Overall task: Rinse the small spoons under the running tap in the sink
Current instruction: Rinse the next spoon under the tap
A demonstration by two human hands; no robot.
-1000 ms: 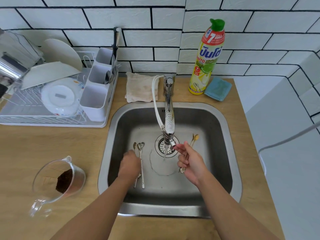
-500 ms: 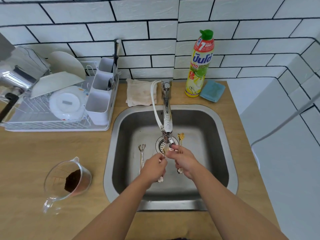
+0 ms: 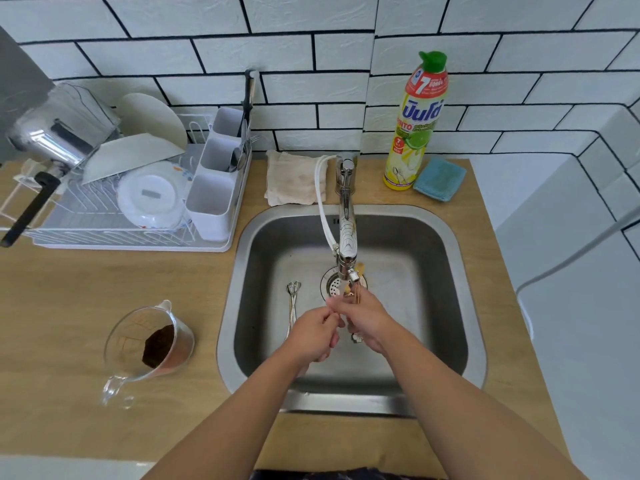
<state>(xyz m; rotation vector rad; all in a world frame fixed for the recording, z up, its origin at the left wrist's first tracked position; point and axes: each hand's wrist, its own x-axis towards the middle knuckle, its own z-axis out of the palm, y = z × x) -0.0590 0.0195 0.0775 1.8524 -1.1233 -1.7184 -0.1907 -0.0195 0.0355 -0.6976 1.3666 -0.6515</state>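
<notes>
Both forearms reach in from the near edge over the wooden counter (image 3: 69,323) into the steel sink (image 3: 464,306). The left hand (image 3: 311,337) is curled, thumb and forefinger pinched on a small spoon; its bowl is hidden where the two hands touch. The right hand (image 3: 367,320) is closed around gold spoons (image 3: 356,296), whose handles rise past the fingers (image 3: 337,303) just under the tap (image 3: 346,233) spout. Whether water is running cannot be told for certain. Silver spoons (image 3: 293,299) lie on the sink floor just left of the drain (image 3: 332,284). A glass measuring jug (image 3: 149,344) with brown contents stands left of the sink. Farther back: a dish rack (image 3: 114,216), a folded cloth (image 3: 294,178), a soap bottle (image 3: 415,123), and a blue sponge (image 3: 440,178) by the tiled wall.
</notes>
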